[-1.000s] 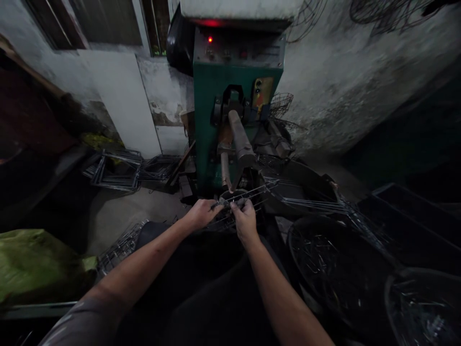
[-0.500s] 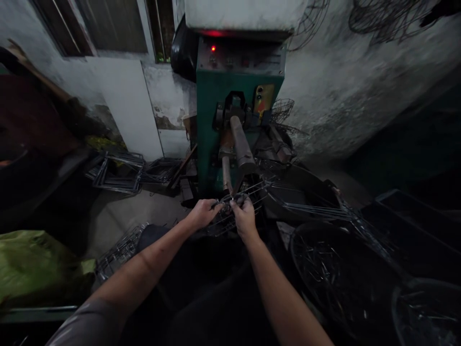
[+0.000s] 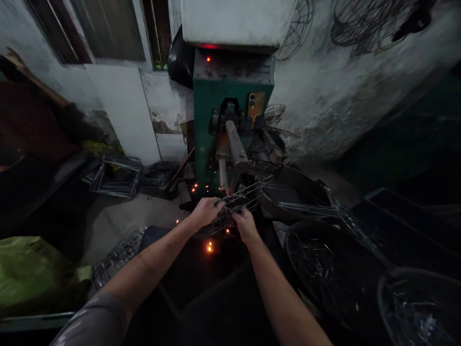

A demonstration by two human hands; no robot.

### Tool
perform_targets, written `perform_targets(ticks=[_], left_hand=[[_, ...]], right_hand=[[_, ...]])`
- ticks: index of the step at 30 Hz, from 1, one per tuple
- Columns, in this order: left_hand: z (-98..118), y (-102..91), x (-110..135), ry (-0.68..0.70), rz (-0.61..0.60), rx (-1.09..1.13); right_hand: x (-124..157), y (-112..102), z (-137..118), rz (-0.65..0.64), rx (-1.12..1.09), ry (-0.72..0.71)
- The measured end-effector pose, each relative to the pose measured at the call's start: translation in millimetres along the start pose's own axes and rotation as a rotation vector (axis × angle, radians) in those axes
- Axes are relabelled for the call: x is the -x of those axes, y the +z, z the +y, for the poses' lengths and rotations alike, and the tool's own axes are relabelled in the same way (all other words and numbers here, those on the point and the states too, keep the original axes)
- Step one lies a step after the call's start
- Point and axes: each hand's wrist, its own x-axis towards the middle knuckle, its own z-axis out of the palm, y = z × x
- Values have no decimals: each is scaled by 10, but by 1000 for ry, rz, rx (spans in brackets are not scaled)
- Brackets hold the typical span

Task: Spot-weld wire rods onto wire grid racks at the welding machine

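Note:
A green spot-welding machine (image 3: pixel 205 105) stands in front of me, its red light lit. Its upper arm (image 3: pixel 236 144) and thinner lower arm (image 3: pixel 223 175) reach toward me, and their tips meet at a wire rack (image 3: pixel 248 194). My left hand (image 3: pixel 206 212) is closed on the rack's left side, just left of the tips. Closed too, my right hand (image 3: pixel 245 225) grips the rack's near part, below and right of the tips. Orange sparks (image 3: pixel 210 247) glow beneath and left of the hands. Dark fingertips and wires blend together, so the exact grip is hard to see.
Basins of loose metal pieces (image 3: pixel 317 259) stand at right, with long wire rods (image 3: pixel 306 206) across another basin. Stacked wire frames (image 3: pixel 115 175) lie on the floor at left. A green-yellow sack (image 3: pixel 36 269) sits lower left. Another person (image 3: pixel 32 115) is at far left.
Sparks have appeared around the machine tips and below the hands. My right hand has shifted slightly down, away from the tips. The view has tilted slightly.

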Motion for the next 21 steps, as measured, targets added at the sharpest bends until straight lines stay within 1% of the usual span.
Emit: perform_targets(ticks=[3, 7, 10, 12, 16, 18, 21], left_hand=[[58, 45, -84, 0, 15, -21], [73, 92, -167, 10, 20, -40], [58, 106, -188, 29, 16, -51], [44, 111, -187, 36, 14, -52], [16, 125, -189, 34, -7, -39], [9, 129, -202, 35, -20, -40], [19, 103, -213, 41, -26, -58]], right_hand=[[-23, 6, 33, -29, 48, 0], [-31, 13, 56, -87, 81, 17], [-35, -24, 106, -107, 121, -17], [-51, -58, 148, -99, 137, -47], [-167, -60, 181, -61, 100, -63], [-260, -13, 157, -88, 99, -76], [-340, 48, 105, -149, 235, -137]])
